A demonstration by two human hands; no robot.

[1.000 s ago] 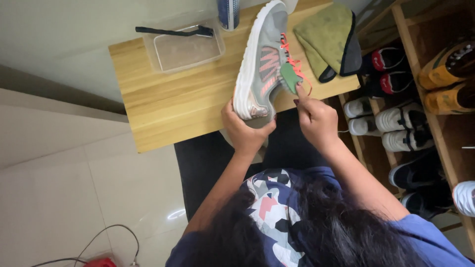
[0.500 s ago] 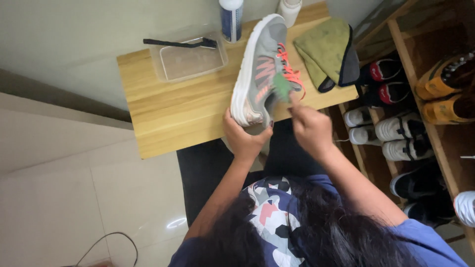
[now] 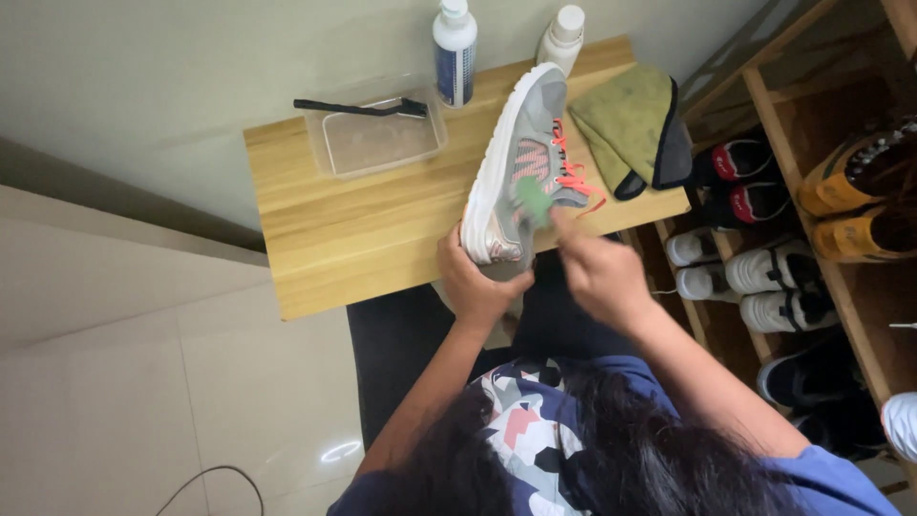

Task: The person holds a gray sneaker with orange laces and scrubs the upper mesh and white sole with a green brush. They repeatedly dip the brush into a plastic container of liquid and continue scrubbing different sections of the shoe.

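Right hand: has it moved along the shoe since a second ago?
Yes. The right hand has slid from beside the orange laces toward the heel of the grey shoe, now pressing the small green piece against the shoe's side.

Two bottles (image 3: 455,50), a clear tub (image 3: 380,141), folded cloths (image 3: 632,129).

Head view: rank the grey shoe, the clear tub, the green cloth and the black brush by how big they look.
1. Grey shoe, though raised nearer the camera, so unsure.
2. Clear tub and green cloth look alike; no ranking between them.
3. Black brush, smallest.
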